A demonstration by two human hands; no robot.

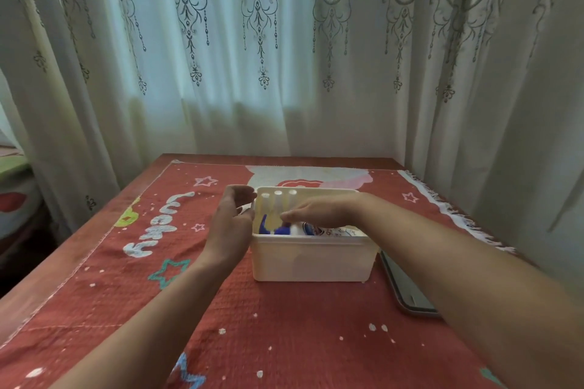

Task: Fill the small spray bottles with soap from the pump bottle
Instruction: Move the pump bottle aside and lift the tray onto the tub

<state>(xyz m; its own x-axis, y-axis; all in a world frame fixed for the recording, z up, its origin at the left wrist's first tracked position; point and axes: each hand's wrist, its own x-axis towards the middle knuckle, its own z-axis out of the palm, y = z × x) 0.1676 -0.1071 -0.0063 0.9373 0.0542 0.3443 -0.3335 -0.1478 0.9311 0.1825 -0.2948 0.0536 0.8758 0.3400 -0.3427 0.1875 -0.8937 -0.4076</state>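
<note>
A white plastic box (309, 259) stands on the red cloth. Inside it, three small white spray bottles (278, 199) stand upright along the far left side. A pump bottle (316, 229) with a blue pump head (273, 227) lies on its side in the box. My right hand (319, 210) reaches into the box above the pump bottle, fingers loosely extended; I cannot tell whether it touches anything. My left hand (232, 218) hovers at the box's left wall, fingers relaxed and slightly curved, holding nothing.
A dark phone (407, 287) lies flat on the cloth just right of the box. The red patterned cloth (189, 294) covers most of the table. Curtains (284, 57) hang close behind the table's far edge and along the right side.
</note>
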